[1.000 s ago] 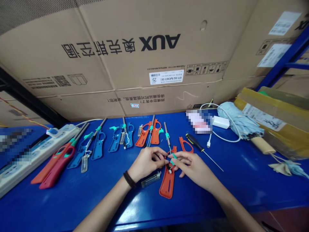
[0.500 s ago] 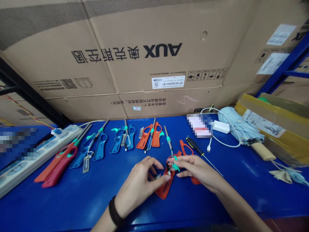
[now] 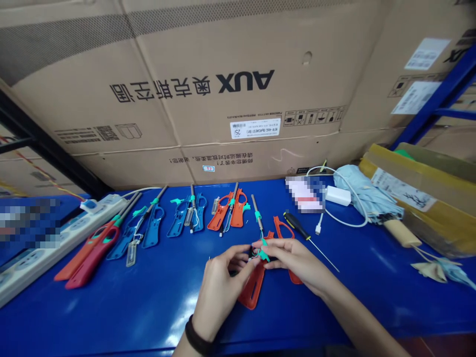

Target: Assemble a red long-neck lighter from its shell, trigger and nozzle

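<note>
My left hand [image 3: 222, 287] and my right hand [image 3: 293, 260] meet over an opened orange lighter shell [image 3: 253, 292] on the blue table [image 3: 148, 307]. The left fingers pinch a small dark part at the shell's inner mechanism. With its fingertips my right hand pinches the teal trigger piece [image 3: 263, 254], from which a metal nozzle tube [image 3: 256, 214] points away from me. The second orange half [image 3: 284, 233] lies under my right hand. A black band sits on my left wrist.
Opened blue lighters [image 3: 186, 214] and orange lighters [image 3: 227, 210] lie in a row behind; two whole red ones [image 3: 89, 254] at left by a power strip [image 3: 48, 243]. A screwdriver [image 3: 301, 232], white charger [image 3: 337, 195], folded umbrella [image 3: 372, 196] and cardboard boxes [image 3: 223, 89] stand behind and right.
My left hand dropped to the table by the clear tube, then came back up to the orange shell. The clear tube that lay left of the shell is gone from view.
</note>
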### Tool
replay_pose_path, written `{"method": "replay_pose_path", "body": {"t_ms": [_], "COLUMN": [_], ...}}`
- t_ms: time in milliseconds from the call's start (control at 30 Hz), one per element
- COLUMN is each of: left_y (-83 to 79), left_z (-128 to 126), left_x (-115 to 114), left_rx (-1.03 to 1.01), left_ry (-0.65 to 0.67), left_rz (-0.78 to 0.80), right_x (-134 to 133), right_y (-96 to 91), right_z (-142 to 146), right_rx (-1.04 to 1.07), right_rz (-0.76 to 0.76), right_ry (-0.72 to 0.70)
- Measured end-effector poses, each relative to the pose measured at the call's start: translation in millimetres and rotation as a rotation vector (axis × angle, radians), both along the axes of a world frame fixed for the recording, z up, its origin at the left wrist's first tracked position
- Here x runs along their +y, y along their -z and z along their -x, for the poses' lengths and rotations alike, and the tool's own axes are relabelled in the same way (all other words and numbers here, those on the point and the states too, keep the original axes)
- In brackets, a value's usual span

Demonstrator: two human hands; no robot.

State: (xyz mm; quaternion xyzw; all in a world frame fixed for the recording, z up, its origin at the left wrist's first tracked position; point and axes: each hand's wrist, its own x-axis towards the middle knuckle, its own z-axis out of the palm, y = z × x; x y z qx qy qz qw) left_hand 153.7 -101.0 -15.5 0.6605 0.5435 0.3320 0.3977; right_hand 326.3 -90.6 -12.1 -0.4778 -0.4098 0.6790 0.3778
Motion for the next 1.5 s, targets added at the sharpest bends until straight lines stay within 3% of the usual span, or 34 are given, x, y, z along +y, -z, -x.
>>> {"method": "replay_pose_path", "body": {"t_ms": [233, 533, 667, 833, 1167, 1267, 1400, 1500], "left_y": [7.6, 8.4, 7.4, 11.5, 21.0, 26.0, 28.0, 25.6], "left_z": [3.3, -6.0, -11.5, -16.2, -26.7, -26.3, -25.0, -24.4], "left_x": [-5.9, -21.1, -22.1, -23.6, -37.0, -40.9, -41.2, -39.7], "left_rx": [-0.021, 0.104, 0.235, 0.352, 0.541, 0.535, 0.537, 0.563], "left_ry": [-0.076, -0.136, -0.105, -0.084, -0.088, -0.077, -0.106, -0.113], "left_rz": [0.042, -0.100, -0.179, -0.234, -0.413, -0.457, -0.495, -0.493], "right_x": [-0.5, 0.2, -1.6, -3.9, -10.5, -11.9, -12.1, -11.3], "right_y": [-0.7, -1.9, -3.9, 1.0, 5.0, 4.5, 0.8, -1.2], "right_z": [-2.4, -10.0, -18.2, -18.5, -13.3, -12.5, -13.0, -14.0], "right_rx": [-0.076, -0.159, -0.234, -0.274, -0.400, -0.408, -0.415, -0.417], "right_rz": [-0.073, -0.106, -0.251, -0.340, -0.406, -0.437, -0.445, -0.389], "right_ry": [0.011, 0.066, 0.160, 0.020, -0.030, -0.018, 0.112, 0.048]}}
